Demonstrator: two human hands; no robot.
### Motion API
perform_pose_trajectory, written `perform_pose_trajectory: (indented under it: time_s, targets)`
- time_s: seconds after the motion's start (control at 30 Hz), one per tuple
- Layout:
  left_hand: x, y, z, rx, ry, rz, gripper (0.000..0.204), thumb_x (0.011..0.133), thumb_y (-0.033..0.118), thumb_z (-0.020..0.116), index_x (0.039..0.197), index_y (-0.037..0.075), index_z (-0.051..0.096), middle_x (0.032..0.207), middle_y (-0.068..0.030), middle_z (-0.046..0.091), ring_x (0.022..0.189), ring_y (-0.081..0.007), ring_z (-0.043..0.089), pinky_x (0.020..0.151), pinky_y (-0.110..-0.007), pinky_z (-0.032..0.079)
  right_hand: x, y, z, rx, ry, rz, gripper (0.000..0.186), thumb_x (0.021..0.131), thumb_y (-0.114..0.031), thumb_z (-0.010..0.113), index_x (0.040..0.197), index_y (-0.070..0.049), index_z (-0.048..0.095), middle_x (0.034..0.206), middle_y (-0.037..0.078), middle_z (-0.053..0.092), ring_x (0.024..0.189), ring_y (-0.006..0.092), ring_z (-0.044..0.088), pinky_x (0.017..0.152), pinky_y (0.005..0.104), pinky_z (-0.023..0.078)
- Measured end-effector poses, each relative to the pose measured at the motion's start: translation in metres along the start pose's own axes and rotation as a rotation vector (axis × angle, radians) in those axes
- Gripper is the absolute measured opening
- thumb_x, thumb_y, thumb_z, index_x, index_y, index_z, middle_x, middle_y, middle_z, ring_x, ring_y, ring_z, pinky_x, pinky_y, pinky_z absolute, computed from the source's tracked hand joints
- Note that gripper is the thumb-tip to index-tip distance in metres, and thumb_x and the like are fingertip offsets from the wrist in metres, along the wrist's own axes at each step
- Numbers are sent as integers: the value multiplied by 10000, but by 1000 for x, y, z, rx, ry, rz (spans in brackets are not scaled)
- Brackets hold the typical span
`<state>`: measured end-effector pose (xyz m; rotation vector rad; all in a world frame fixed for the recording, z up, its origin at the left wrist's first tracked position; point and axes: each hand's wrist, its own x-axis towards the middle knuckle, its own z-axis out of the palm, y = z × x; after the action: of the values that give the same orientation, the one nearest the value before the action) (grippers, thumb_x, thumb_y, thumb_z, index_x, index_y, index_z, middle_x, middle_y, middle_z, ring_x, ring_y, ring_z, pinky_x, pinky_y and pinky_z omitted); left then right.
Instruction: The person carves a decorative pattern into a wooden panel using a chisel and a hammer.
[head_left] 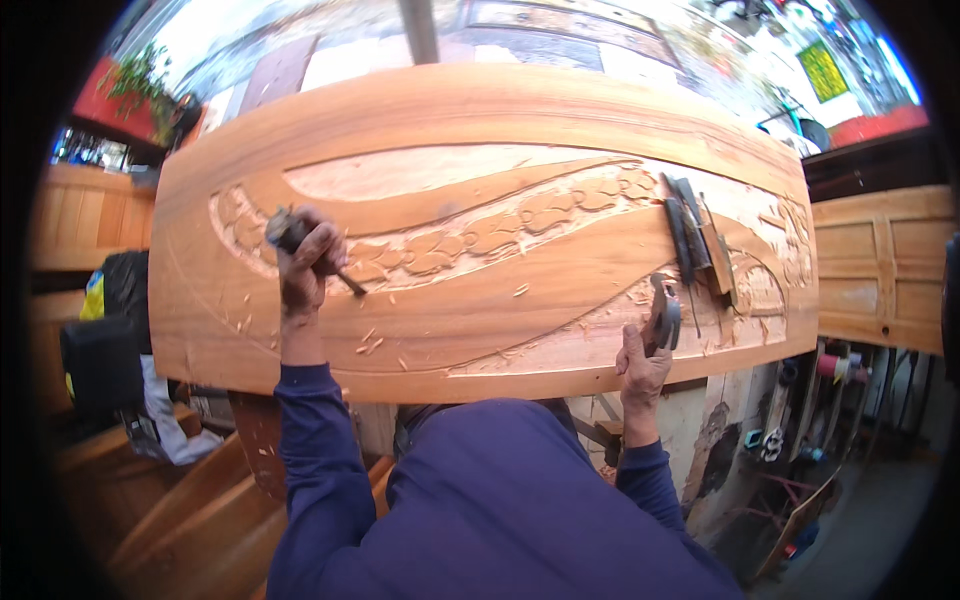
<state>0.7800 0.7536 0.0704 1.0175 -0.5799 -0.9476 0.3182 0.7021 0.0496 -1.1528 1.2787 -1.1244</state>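
A large wooden panel (470, 105) with carved relief lies in front of me. At its left part, my left hand (312, 252) is closed round a chisel (352, 287), whose dark blade slants down to the right near the lower edge of a carved leafy band (435, 252). Whether the blade tip touches the wood I cannot tell. Over the panel's near right edge, my right hand (645, 372) grips a hammer (665, 315) by the handle, its metal head uppermost. Beyond the hammer, several carving tools (688, 235) lie bunched on the panel.
Loose wood shavings (368, 342) are scattered over the panel. Panelled wooden pieces (880, 262) stand at the right, with another (95, 215) at the left. A black object (102, 367) sits low at the left. A potted plant (138, 82) shows at the far left.
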Motion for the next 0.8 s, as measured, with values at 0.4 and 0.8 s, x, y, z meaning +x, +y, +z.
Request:
perform_pose_trajectory:
  time_s: [0.4,0.8]
  targets:
    - [-9,-30,-23,-24,77,-37,217,925,133,726,924,127,509,644,14,480,472,-77,399,415,-242,313,-15,-18,-5,-1160,-70,-138,563,810,-424,824,1330,-236,716,948,93,670,877,304,667,751,434,538]
    - [-2,-23,-15,-46,35,-67,183,946,113,687,959,125,505,629,26,444,451,-74,361,408,-248,277,158,9,-58,-1512,359,-355,695,906,-600,668,1525,-323,515,1518,200,464,1431,393,398,1178,647,252]
